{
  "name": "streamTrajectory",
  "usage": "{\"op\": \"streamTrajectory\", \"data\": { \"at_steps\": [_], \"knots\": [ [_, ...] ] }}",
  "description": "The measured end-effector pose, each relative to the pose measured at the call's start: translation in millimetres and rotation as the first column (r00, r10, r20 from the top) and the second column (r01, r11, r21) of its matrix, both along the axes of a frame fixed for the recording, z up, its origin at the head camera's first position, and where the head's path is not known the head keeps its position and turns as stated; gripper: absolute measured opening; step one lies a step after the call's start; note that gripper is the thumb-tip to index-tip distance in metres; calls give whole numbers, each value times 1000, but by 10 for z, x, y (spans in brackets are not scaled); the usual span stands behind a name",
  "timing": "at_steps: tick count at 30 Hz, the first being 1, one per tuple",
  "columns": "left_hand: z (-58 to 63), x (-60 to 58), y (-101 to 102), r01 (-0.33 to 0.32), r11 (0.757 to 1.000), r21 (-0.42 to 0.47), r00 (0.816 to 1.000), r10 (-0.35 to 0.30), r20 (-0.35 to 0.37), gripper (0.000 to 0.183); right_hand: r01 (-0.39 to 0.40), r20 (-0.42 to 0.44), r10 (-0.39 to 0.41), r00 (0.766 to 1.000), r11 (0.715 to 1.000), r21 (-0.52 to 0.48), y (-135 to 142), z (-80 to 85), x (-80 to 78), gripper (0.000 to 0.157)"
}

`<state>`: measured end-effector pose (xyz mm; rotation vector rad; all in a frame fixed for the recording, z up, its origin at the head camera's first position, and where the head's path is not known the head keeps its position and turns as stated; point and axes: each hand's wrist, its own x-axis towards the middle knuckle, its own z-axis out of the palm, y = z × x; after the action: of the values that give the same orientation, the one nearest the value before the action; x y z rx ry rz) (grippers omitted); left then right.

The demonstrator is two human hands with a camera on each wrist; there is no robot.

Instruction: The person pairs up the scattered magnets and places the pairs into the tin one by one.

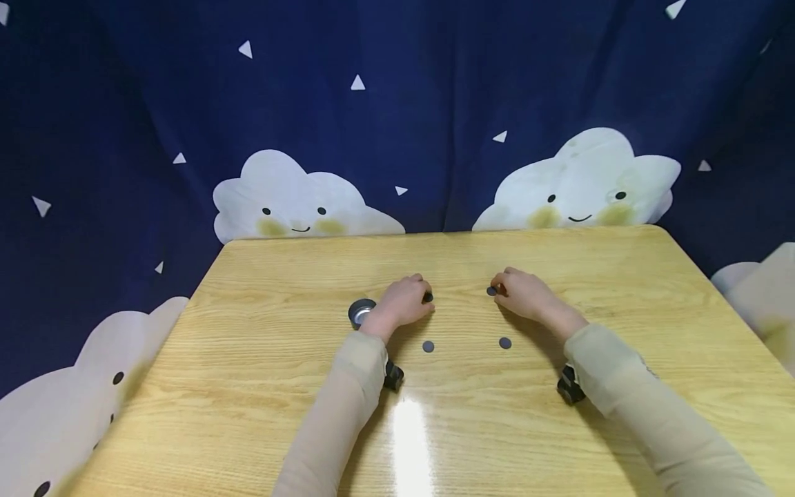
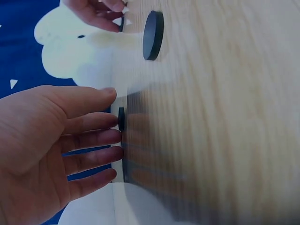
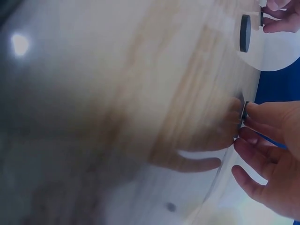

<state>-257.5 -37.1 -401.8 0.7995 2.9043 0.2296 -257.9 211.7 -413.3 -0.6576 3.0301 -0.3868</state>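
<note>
Both hands on the table, one dark disc at each. Left hand (image 1: 404, 301), center of frame: fingers extended and spread, not gripping. In the left wrist view the index fingertip touches the left-hand disc (image 2: 121, 118), thumb tip just off it.

Right hand (image 1: 528, 295), right of center: fingertips touching the right-hand disc (image 1: 491, 291). Thumb and index are both at it in the right wrist view; can't tell from here if it's pinched or just pressed.

Two more discs, each lying flat and untouched: near-left disc (image 1: 428, 346) just below frame center, near-right disc (image 1: 506, 343) to its right. With the pair at the hands they make a rough four-corner layout, upper two at the fingers.

Round dark-rimmed container (image 1: 357, 308), silvery inside, left of center, just beside the left wrist and partly hidden by it. Black wrist cameras (image 1: 393, 376) under both light sleeves (image 1: 348, 407).

Table (image 1: 248, 414) is light wood grain, with a bright glare streak at bottom center. Navy curtain (image 1: 435, 103) across the top of frame, white triangles and smiling clouds (image 1: 292, 193) printed on it.
</note>
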Motion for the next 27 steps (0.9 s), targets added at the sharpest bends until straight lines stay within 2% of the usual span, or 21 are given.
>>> {"op": "streamTrajectory", "data": {
  "at_steps": [8, 14, 21, 27],
  "knots": [
    [-28, -15, 49, -3, 1000, 20, 999, 4, -50, 21, -10, -5, 10, 1000, 999, 31, -22, 46, 2, 20],
    [-36, -24, 79, -27, 998, 54, 999, 29, -36, 19, -13, -4, 13, 1000, 998, 61, -83, 51, -9, 19],
    [-28, -47, 88, -49, 995, 84, 998, 52, -31, 17, -32, -10, 33, 999, 998, 47, -125, 75, -17, 14],
    [-36, -55, 83, -62, 993, 101, 998, 65, -20, 16, -37, 9, 37, 999, 999, 33, -166, 67, -39, 16]
  ]
}}
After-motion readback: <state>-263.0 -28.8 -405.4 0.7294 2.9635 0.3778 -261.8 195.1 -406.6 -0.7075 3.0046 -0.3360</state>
